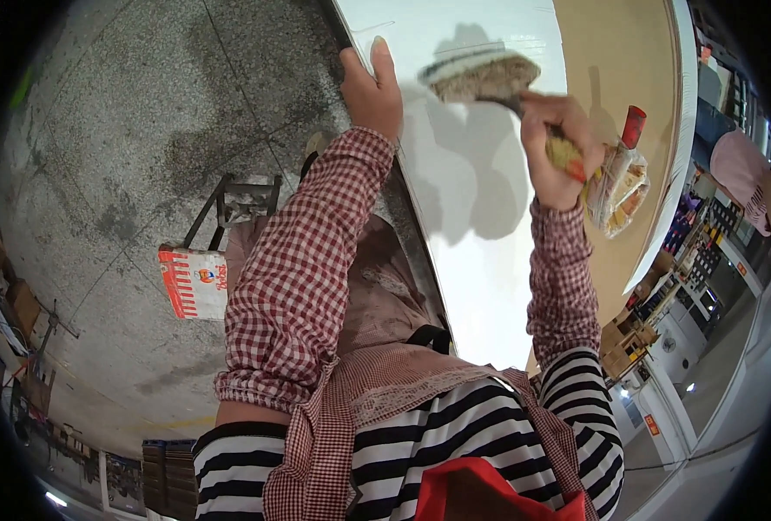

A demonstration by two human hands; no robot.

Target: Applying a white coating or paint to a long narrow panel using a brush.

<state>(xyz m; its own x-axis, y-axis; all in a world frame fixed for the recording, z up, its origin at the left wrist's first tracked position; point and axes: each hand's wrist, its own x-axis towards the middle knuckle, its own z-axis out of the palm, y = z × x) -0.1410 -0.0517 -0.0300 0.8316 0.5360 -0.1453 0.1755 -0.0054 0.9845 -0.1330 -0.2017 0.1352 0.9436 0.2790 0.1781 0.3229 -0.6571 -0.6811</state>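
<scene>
Brush: wide, flat brush with a pale, fuzzy head and a dark neck [483,78], slightly blurred, positioned over the upper part of the table, between its left edge and the tan area; whether the head touches the surface cannot be told.

Right hand: right hand [562,143] grasping the brush, its fingers wrapped around a yellow-and-red handle section.

Left hand: left hand [375,97] at the table's left edge, thumb extended over the white margin, other fingers bent beside the edge; whether they grip it cannot be told.

Table: long tan-topped table [616,52], the tan area bare along its right side.

Covering: smooth white sheet [485,291] along the table's left side, marked by grey shadows of hand and brush.

Parcel: clear plastic-wrapped bundle with orange-and-white contents [620,195], on the tan area near the table's right edge, just beside the right hand.

Cylinder: short red cylinder [634,128], at the bundle's upper end.

Sleeves: red-and-white checked sleeve covers [294,260] on both forearms, above a black-and-white striped shirt [455,434].

Floor: grey speckled floor [134,104], left of the table.

Stand: dark metal frame with a red-and-white printed panel [194,282], on the floor.
</scene>
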